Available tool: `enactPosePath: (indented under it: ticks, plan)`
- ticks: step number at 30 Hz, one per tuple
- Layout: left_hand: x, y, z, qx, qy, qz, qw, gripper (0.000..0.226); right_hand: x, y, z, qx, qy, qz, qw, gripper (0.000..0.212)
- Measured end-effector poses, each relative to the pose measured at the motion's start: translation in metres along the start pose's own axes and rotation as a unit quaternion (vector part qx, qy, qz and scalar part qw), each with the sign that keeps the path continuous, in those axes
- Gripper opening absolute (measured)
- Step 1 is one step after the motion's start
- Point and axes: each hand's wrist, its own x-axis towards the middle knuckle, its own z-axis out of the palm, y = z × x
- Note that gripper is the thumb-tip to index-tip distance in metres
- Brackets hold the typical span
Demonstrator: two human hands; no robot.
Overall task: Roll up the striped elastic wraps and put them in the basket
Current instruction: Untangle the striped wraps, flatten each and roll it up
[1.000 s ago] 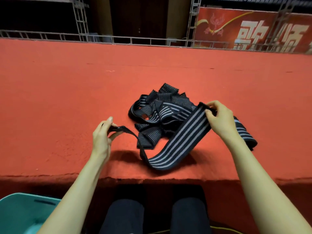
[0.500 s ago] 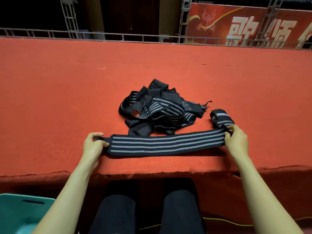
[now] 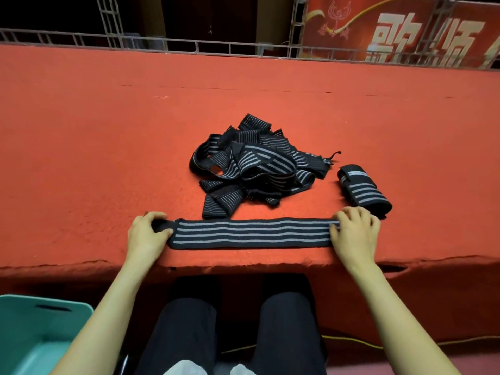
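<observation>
The left grip (image 3: pixel 147 234) is clenched around the plain black end tab of the flat wrap (image 3: pixel 253 233). Its fingers are curled over the top of the tab and the thumb is tucked in at the near side. The right grip (image 3: pixel 354 234) grasps the opposite end, its fingers bent down over the strap so that the end is hidden beneath them. Both wrists rest at the near edge of the bench (image 3: pixel 81 158).

The flat wrap lies stretched straight between the two grips, left to right, just inside the bench's front edge. It is a black elastic band with four pale grey stripes along its length, and it looks smooth and untwisted where it shows.

Just behind it sits the pile of wraps (image 3: pixel 257 169), a loose tangle of the same black striped bands, looped and folded over one another. One folded end reaches down almost to the flat wrap. To the right of the pile, and apart from it, the rolled wrap (image 3: pixel 362 189) lies on its side as a tight cylinder, close beyond the right grip's fingers.

The bench is covered in red-orange felt. The teal basket (image 3: pixel 32 328) stands below the bench at the lower left, beside the person's left forearm. Dark trouser knees (image 3: pixel 284 334) show under the bench edge.
</observation>
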Motion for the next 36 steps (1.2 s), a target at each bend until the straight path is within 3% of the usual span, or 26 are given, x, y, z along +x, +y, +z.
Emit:
enactPosePath:
  ticks: [5, 9, 12, 15, 18, 21, 24, 27, 31, 36]
  plan:
    - [0.004, -0.005, -0.004, -0.027, -0.025, -0.037, 0.999, 0.038, -0.001, -0.051, 0.010, 0.164, -0.148, 0.008, 0.975, 0.019]
    - [0.005, -0.008, -0.008, -0.021, -0.025, -0.052, 0.998, 0.041, -0.012, -0.091, 0.014, 0.252, -0.200, -0.087, 0.943, 0.029]
    - [-0.001, -0.006, -0.004, 0.055, 0.017, -0.021, 0.998, 0.045, -0.017, -0.104, 0.017, 0.220, -0.202, -0.108, 0.948, 0.038]
    - [-0.010, 0.003, 0.007, 0.168, 0.066, 0.114, 0.977, 0.046, -0.020, -0.105, 0.019, 0.209, -0.205, -0.109, 0.950, 0.044]
    - [-0.022, 0.016, 0.028, 0.118, -0.021, 0.210, 0.970, 0.030, -0.021, -0.107, 0.020, 0.202, -0.206, -0.114, 0.951, 0.056]
    - [-0.038, 0.023, 0.053, 0.137, -0.113, 0.214, 0.961, 0.036, -0.019, -0.107, 0.021, 0.195, -0.201, -0.116, 0.953, 0.041]
    - [-0.035, 0.033, 0.062, 0.201, -0.130, 0.187, 0.953, 0.037, -0.015, -0.108, 0.020, 0.198, -0.199, -0.122, 0.952, 0.035]
    - [-0.018, 0.048, 0.058, 0.198, -0.160, 0.159, 0.954, 0.029, -0.005, -0.105, 0.019, 0.229, -0.217, -0.122, 0.941, 0.028]
    - [0.012, 0.075, 0.063, 0.098, -0.150, 0.179, 0.968, 0.022, 0.032, -0.107, 0.017, 0.308, -0.182, -0.096, 0.929, 0.028]
    - [0.059, 0.114, 0.077, 0.022, -0.108, 0.206, 0.972, 0.026, 0.091, -0.127, 0.017, 0.313, -0.120, -0.093, 0.937, 0.042]
